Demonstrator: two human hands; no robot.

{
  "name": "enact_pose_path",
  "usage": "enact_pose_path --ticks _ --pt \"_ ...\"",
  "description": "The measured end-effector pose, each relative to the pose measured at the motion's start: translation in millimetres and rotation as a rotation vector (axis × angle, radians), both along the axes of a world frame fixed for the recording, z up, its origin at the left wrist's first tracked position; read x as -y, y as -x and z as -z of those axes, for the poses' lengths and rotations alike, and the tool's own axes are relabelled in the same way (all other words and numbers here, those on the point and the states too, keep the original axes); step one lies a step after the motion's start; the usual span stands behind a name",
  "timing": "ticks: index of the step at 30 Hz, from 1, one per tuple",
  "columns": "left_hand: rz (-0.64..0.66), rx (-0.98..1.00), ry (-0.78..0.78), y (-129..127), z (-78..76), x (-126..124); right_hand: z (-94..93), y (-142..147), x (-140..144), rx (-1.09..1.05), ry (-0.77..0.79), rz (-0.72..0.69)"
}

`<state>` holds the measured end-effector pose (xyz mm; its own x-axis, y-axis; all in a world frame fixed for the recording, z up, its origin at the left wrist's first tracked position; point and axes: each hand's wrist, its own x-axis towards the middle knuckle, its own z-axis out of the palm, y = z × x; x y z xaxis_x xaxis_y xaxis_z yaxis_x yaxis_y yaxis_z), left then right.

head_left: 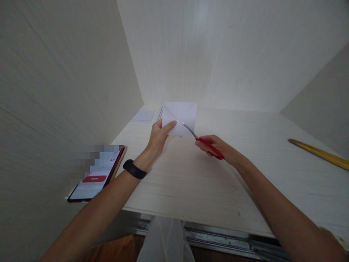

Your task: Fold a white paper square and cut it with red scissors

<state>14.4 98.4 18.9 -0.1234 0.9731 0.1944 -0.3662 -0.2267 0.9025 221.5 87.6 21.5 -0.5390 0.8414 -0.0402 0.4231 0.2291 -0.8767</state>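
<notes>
A white sheet of paper with a diagonal crease is raised above the tabletop, gripped at its lower left by my left hand, thumb on the face toward me. That wrist wears a black band. My right hand is closed around the red handles of a pair of scissors. The scissors point up and left, and their metal tips lie over the paper's lower middle, just right of my left thumb. The blades look closed or nearly so. Whether they touch the paper I cannot tell.
Pale wood-grain panels enclose the white tabletop at the back and sides. A phone with a lit screen lies at the left. A small pale sheet rests at the back left. On the right lies a long yellow object.
</notes>
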Motion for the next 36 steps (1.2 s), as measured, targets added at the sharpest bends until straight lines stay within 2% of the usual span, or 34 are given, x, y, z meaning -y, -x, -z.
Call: enact_pose_path --ticks 36 --pt "0.018 -0.025 0.029 -1.7 -2.8 1.8 5.5 -1.1 -2.7 0.049 -0.032 -0.012"
